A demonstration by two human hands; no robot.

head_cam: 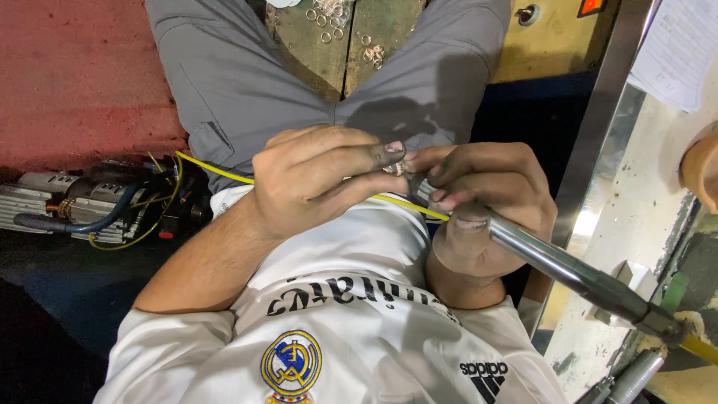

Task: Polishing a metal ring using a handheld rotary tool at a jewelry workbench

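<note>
1. Holding a small ring [394,167] between thumb and fingertips, the left hand [314,179] is curled tight, its fingers pinched nearly closed on the piece.
2. Right hand [486,202]: wrapped closed round the front of a metal tool [553,258], thumb pressed along the shaft; the tool's tip meets the ring where the two hands touch.
3. Ring: sits at the meeting point of both hands, above the lap, largely covered by fingertips; its exact shape cannot be told.
4. Tool: a polished steel shaft running from the right hand toward the lower right corner of the view, ending in a darker fitting with a yellow hose [699,346].
5. Yellow wire [217,170]: passes behind both hands, from the left side across to the tool; the hands hide its middle.
6. Loose rings [329,15]: many small metal rings scattered on a worn bench [314,52] between the knees, at the top edge, well apart from the hands.
7. Motor unit [75,202]: grey, with blue and yellow leads, on the floor at left beside the thigh.
8. Paper sheet [677,49]: pinned at upper right.
9. Grey trousers [224,82] and a white shirt [336,329] fill the space under the hands.
</note>
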